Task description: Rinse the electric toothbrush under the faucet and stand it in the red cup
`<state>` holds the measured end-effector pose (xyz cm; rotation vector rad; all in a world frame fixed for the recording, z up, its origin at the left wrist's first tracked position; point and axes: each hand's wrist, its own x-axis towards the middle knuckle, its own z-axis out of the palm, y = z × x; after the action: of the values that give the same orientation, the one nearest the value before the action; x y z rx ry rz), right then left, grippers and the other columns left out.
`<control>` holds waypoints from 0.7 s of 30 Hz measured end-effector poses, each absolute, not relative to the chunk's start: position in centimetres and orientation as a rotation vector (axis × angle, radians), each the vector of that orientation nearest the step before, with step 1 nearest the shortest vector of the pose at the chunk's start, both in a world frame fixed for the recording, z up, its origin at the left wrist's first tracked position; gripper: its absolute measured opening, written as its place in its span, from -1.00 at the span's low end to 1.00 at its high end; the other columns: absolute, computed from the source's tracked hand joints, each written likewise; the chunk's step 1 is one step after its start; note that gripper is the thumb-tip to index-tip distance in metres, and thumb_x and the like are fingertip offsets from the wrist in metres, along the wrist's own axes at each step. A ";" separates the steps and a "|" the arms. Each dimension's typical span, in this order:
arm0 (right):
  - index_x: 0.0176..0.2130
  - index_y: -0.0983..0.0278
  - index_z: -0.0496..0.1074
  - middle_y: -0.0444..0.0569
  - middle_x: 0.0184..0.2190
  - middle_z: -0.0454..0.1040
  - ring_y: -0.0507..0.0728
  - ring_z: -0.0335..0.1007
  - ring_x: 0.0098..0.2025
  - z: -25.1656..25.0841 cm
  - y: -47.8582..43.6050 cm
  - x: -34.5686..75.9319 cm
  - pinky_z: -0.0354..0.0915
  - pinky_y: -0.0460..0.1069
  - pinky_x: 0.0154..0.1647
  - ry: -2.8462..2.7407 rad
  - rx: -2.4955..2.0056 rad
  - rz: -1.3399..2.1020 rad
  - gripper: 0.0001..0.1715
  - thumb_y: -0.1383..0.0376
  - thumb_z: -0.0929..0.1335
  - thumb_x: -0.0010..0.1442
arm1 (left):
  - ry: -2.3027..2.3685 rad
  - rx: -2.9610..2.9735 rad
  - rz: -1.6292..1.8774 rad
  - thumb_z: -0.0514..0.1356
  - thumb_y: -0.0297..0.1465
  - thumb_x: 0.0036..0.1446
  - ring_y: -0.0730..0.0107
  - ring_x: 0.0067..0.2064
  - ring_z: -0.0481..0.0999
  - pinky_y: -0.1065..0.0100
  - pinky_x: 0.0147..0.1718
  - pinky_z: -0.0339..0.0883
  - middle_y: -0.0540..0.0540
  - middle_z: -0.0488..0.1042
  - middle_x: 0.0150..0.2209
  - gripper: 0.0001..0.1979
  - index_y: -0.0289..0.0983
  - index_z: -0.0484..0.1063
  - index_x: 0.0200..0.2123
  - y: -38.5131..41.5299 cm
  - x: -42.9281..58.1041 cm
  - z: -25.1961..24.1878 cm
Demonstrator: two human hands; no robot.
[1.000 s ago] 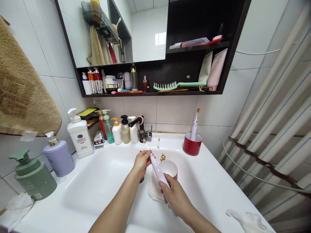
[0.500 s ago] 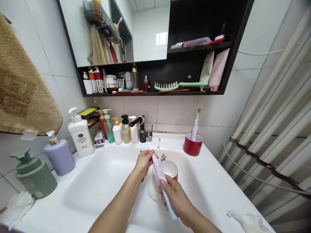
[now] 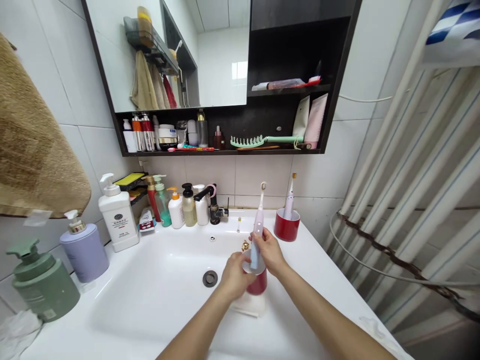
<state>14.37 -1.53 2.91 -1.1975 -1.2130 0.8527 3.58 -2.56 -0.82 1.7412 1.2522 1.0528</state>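
We are standing at a white sink bench (image 3: 318, 272) in a tiled bathroom, under a dark shelf crowded with bottles. Our left hand (image 3: 233, 274) is clasping a red cup (image 3: 258, 286) over a white pad (image 3: 245, 306), right of the drain (image 3: 210, 278). Our right hand (image 3: 270, 251) is gripping a pink electric toothbrush (image 3: 258, 225) upright, its lower end dipping into the cup's mouth. A second red cup (image 3: 285, 228) is standing near the wall.

1. White tiles (image 3: 48, 65) are covering the walls, glossy and bright.
2. A dark cabinet (image 3: 339, 85) is hanging above the sink (image 3: 150, 290), its mirror (image 3: 123, 50) reflecting a lit white room.
3. A white counter (image 3: 326, 285) is running below, with the sink sunk into it.
4. A brown towel (image 3: 33, 150) is hanging at the left.
5. A striped curtain (image 3: 431, 190) is falling at the right.
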 end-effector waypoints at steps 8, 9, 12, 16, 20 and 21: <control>-0.47 0.33 0.33 -0.04 -0.51 0.38 0.07 0.27 -0.44 -0.3 -0.6 15.3 0.16 -0.07 -0.42 -1.385 -1.415 0.644 -0.70 0.17 0.20 -0.12 | 1.221 1.858 1.048 0.13 -0.62 -0.38 0.27 -0.18 0.23 0.32 -0.20 0.02 -0.13 0.25 -0.21 -0.85 -0.29 0.27 -0.65 -2.3 4.7 -2.0; -0.46 0.33 0.35 -0.02 -0.49 0.39 0.08 0.28 -0.42 -0.1 -0.4 15.6 0.16 -0.07 -0.42 -1.397 -1.438 0.613 -0.69 0.16 0.20 -0.12 | 1.197 1.856 1.082 0.14 -0.63 -0.39 0.28 -0.19 0.24 0.32 -0.20 0.02 -0.12 0.26 -0.23 -0.84 -0.28 0.27 -0.66 -1.9 4.8 -1.6; -0.45 0.34 0.37 -0.01 -0.50 0.41 0.08 0.29 -0.43 1.2 1.2 16.6 0.15 -0.09 -0.47 -1.423 -1.506 0.533 -0.65 0.14 0.18 -0.09 | 1.117 1.849 1.192 0.15 -0.64 -0.40 0.28 -0.15 0.21 0.33 -0.16 -0.02 -0.10 0.27 -0.24 -0.83 -0.28 0.28 -0.67 -0.2 5.6 -0.2; -0.47 0.34 0.36 -0.03 -0.57 0.41 0.07 0.30 -0.48 3.7 4.1 18.1 0.15 -0.08 -0.49 -1.434 -1.599 0.421 -0.66 0.15 0.19 -0.07 | 1.104 1.927 1.245 0.17 -0.60 -0.40 0.27 -0.12 0.19 0.33 -0.14 -0.03 -0.10 0.25 -0.22 -0.85 -0.28 0.28 -0.66 3.0 7.6 1.7; -0.35 0.38 0.32 0.05 -0.39 0.39 0.09 0.28 -0.32 5.3 6.2 19.0 0.14 0.01 -0.29 -1.405 -1.651 0.259 -0.73 0.27 0.21 -0.05 | 1.165 1.967 1.217 0.16 -0.57 -0.37 0.26 -0.20 0.24 0.31 -0.19 0.02 -0.13 0.27 -0.26 -0.88 -0.29 0.26 -0.68 6.0 9.4 2.8; -0.31 0.39 0.31 0.11 -0.32 0.36 0.13 0.24 -0.24 5.5 6.5 19.1 0.11 0.03 -0.23 -1.390 -1.655 0.216 -0.71 0.30 0.20 -0.06 | 1.172 1.954 1.223 0.16 -0.57 -0.37 0.26 -0.20 0.24 0.31 -0.20 0.03 -0.13 0.28 -0.27 -0.88 -0.29 0.25 -0.69 6.5 9.8 3.0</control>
<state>19.11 6.46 5.48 -1.6546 -1.3901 0.2164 9.79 6.51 2.97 1.9542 1.1716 1.2226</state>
